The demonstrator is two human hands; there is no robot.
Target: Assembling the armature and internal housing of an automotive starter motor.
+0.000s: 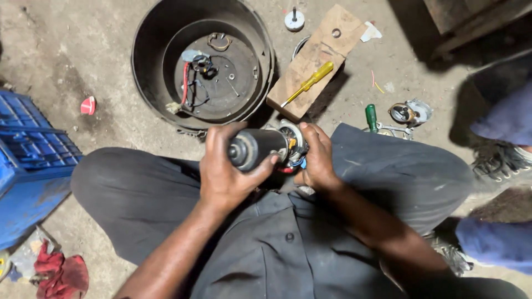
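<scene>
While seated on concrete floor | left hand clamped round dark cylindrical motor, held over lap | right hand closed on motor's wired end | black tub just ahead | yellow screwdriver on wooden block | blue crate at left

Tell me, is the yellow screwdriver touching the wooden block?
Touching. The head view shows the yellow screwdriver lying flat on top of the wooden block, with no gap.
</scene>
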